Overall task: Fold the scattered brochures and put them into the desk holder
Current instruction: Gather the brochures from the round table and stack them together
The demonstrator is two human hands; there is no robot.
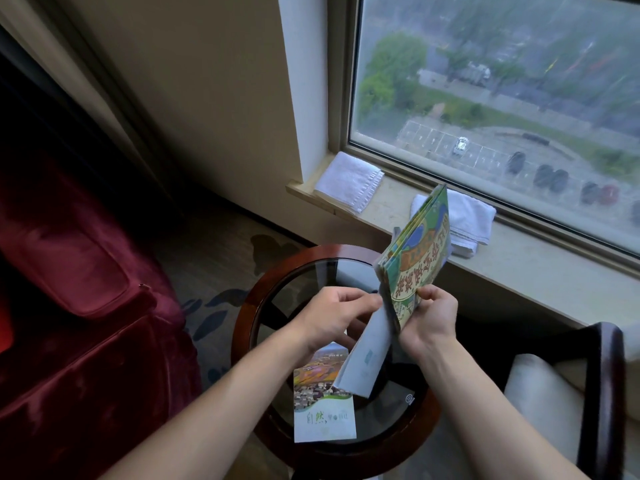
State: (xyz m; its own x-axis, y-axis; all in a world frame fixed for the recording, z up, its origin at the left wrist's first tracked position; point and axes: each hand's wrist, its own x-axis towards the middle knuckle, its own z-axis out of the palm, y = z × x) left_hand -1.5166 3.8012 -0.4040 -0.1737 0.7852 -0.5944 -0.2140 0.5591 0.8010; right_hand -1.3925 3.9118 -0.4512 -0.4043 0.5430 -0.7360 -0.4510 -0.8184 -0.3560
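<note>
Holding a multi-panel green brochure (415,251) upright over the round glass surface (311,271), the person has both hands at its lower end: the right hand (431,318) pinches the printed panels near the bottom edge, thumb on the face, while the left hand (332,317) has its fingers curled against the inner fold and a white sheet (367,355) hanging below. A second brochure (323,400), already folded flat, lies on the glass near the front rim, its upper corner tucked under that white sheet. The paper looks light, thin and fairly glossy, so it will likely flop and fan open unless the panels are squeezed together; the top edges are already splaying apart. A grip along the creased spine should keep the layers aligned, whereas a hold on loose corners would probably let them slide. Pressing too hard risks stray creases. No desk holder shows in this view, so where the folded pieces go cannot be told.
</note>
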